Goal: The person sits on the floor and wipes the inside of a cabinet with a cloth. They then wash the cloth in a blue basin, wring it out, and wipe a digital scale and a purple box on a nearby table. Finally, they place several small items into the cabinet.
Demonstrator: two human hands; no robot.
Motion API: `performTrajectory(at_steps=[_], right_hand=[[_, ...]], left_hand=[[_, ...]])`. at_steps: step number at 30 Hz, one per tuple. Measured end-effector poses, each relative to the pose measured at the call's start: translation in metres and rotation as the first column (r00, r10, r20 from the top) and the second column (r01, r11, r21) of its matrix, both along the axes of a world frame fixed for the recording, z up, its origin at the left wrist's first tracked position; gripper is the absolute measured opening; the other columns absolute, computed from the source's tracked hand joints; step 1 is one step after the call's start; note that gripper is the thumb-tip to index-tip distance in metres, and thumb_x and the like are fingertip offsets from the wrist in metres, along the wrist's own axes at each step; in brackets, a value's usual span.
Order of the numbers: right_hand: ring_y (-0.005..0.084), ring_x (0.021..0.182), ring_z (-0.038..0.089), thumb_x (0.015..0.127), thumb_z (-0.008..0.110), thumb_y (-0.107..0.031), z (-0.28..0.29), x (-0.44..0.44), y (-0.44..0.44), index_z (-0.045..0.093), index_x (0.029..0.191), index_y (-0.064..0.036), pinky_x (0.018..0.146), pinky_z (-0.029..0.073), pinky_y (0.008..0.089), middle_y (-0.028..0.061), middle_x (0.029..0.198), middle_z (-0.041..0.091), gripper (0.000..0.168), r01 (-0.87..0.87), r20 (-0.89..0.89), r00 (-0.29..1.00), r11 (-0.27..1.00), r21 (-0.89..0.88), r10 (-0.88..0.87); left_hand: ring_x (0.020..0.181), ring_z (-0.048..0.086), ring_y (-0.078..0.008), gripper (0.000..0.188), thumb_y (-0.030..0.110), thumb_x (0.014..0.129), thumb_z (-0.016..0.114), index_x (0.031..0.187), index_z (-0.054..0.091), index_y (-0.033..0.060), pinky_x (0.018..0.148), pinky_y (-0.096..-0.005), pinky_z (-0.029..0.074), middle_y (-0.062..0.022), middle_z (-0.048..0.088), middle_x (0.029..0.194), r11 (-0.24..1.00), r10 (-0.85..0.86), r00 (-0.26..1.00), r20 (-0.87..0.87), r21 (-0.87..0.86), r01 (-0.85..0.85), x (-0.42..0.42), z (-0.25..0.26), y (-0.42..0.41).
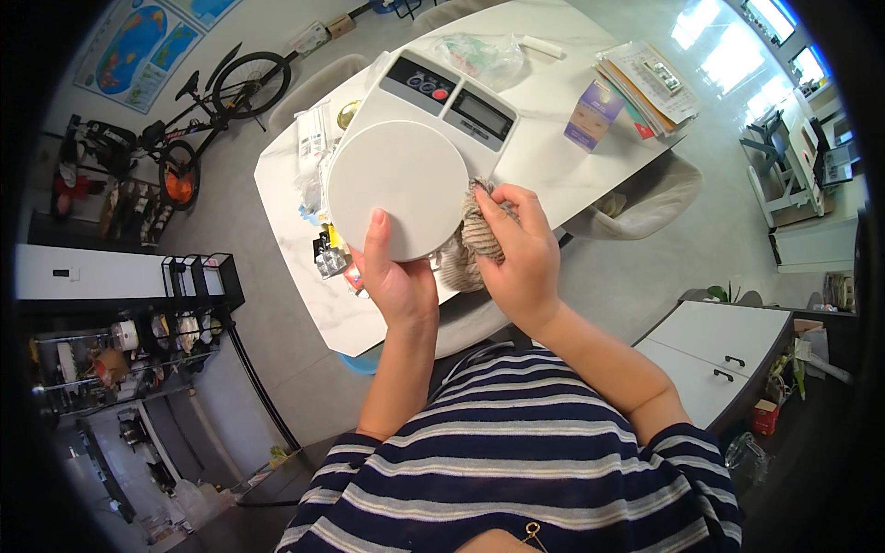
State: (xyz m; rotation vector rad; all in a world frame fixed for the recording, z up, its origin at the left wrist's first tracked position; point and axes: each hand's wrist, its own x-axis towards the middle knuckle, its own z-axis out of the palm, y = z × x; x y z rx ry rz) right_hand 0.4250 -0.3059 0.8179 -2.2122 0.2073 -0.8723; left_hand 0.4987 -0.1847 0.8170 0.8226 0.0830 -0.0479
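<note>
A white digital kitchen scale (399, 190) with a round platform is held up over the marble-look table (553, 76). My left hand (401, 276) grips its near edge, the thumb on top of the platform and the fingers hidden beneath. At the scale's right side, my right hand (518, 256) is closed on a bunched, striped grey-beige cloth (480, 228), which touches the platform's rim. Part of the cloth hangs below, between my hands. The control panel with a red button and a small display faces up at the scale's far end.
A purple box (593, 115) stands right of the scale, near a stack of papers (653, 86). Beyond the scale lie a clear plastic bag (484, 59) and a white roll (543, 47). Small packets (332, 261) lie at the left. Grey chairs (643, 200) surround the table.
</note>
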Motion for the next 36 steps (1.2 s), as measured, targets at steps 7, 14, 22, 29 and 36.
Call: performTrajectory(at_steps=[7,14,22,29,36], right_hand=[[0.0312,0.101,0.063,0.067,0.073,0.0,-0.008,-0.012,0.008,0.067,0.121,-0.005,0.084,0.053,0.0388,0.0101,0.115,0.061,0.055,-0.344,-0.159,0.921,0.934,0.097,0.356],[0.0265,0.099,0.066,0.063,0.072,0.011,0.054,-0.008,-0.014,0.059,0.132,-0.003,0.088,0.052,0.0324,0.0138,0.112,0.066,0.071,-0.11,0.205,0.978,0.916,0.385,0.031],[0.0312,0.139,0.047,0.08,0.067,-0.015,0.01,0.023,-0.005,0.064,0.133,-0.012,0.118,0.025,0.0509,0.0057,0.143,0.059,0.053,0.033,0.078,0.997,0.973,-0.23,-0.015],[0.0356,0.123,0.059,0.091,0.066,-0.016,0.005,0.054,-0.08,0.059,0.135,-0.009,0.103,0.044,0.044,0.013,0.131,0.065,0.046,0.326,0.079,0.942,0.945,0.014,-0.326],[0.0366,0.106,0.066,0.094,0.066,-0.023,-0.058,0.071,-0.16,0.062,0.126,-0.005,0.091,0.051,0.0413,0.0191,0.114,0.07,0.037,0.478,-0.14,0.874,0.875,0.08,-0.465]], left_hand=[[0.118,0.06,-0.024,0.044,0.022,0.097,0.063,0.135,0.051,0.0032,0.101,-0.0422,0.051,-0.0103,0.061,0.127,0.999,0.006,0.998,-0.059,-0.039,-0.008,0.02,-0.019,-0.006],[0.123,0.056,-0.0233,0.056,0.017,0.096,0.065,0.145,0.04,0.0074,0.099,-0.0385,0.051,-0.0097,0.055,0.135,0.993,-0.058,0.997,-0.059,-0.107,0.052,0.015,-0.017,-0.012],[0.123,0.055,-0.0212,0.05,0.008,0.095,0.063,0.14,0.041,0.0038,0.105,-0.0374,0.046,-0.012,0.055,0.134,0.978,-0.208,0.975,0.072,0.012,0.208,-0.018,-0.006,-0.032],[0.118,0.056,-0.0206,0.057,0.009,0.088,0.075,0.137,0.045,0.0042,0.103,-0.037,0.045,-0.01,0.058,0.128,0.953,-0.278,0.96,0.027,0.136,0.272,-0.036,0.009,-0.023],[0.115,0.058,-0.0191,0.062,0.007,0.084,0.079,0.137,0.048,0.0023,0.1,-0.0339,0.047,-0.0105,0.059,0.127,0.959,-0.225,0.973,0.042,0.185,0.214,-0.039,-0.014,-0.006]])
